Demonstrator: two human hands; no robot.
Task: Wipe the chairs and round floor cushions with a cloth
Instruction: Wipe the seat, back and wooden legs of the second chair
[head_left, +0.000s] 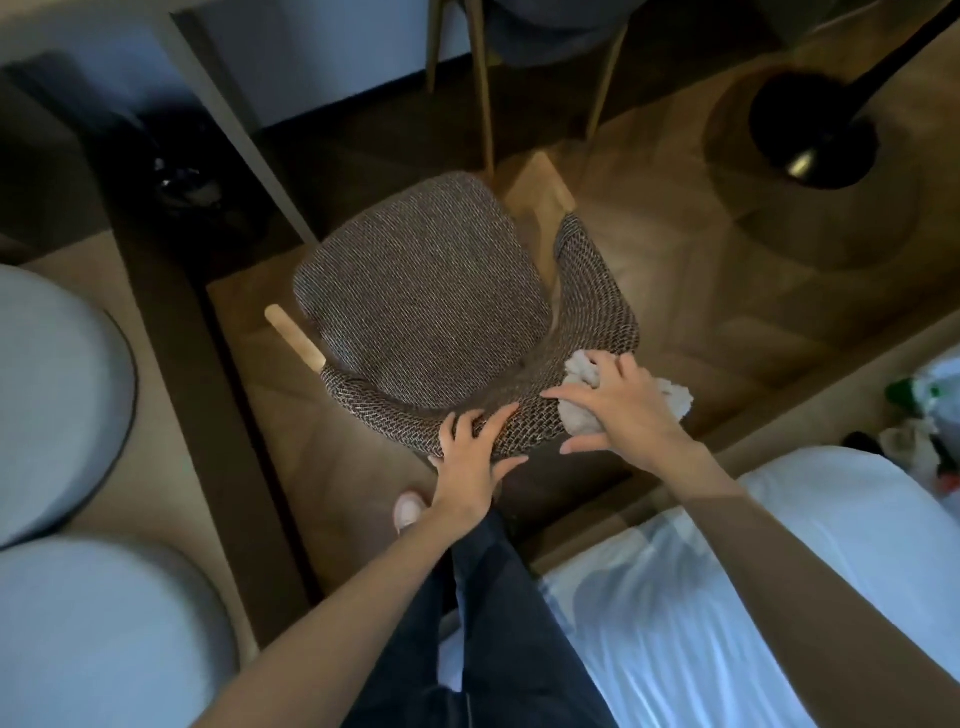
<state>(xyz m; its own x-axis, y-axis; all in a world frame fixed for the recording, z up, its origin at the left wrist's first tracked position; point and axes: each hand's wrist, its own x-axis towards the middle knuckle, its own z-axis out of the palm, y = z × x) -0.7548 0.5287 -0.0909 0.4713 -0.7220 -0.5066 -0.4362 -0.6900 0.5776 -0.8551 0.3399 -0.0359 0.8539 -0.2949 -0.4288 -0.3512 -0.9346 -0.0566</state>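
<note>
A chair (426, 291) with grey-brown woven fabric and light wooden legs stands right below me, seen from above. My left hand (470, 457) grips the top edge of its curved backrest, fingers curled over the rim. A white crumpled cloth (582, 415) lies on the backrest's right part. My right hand (618, 405) presses it there with spread fingers, and the cloth bulges out on both sides of the hand. Two pale round floor cushions (57, 395) (104, 634) lie at the left edge.
A white bed (727, 597) fills the lower right. A black lamp base (810, 135) stands on the wooden floor at the back right, a second chair (540, 41) at the top. A white table leg (244, 140) slants beside a dark bin. Clutter lies at the right edge.
</note>
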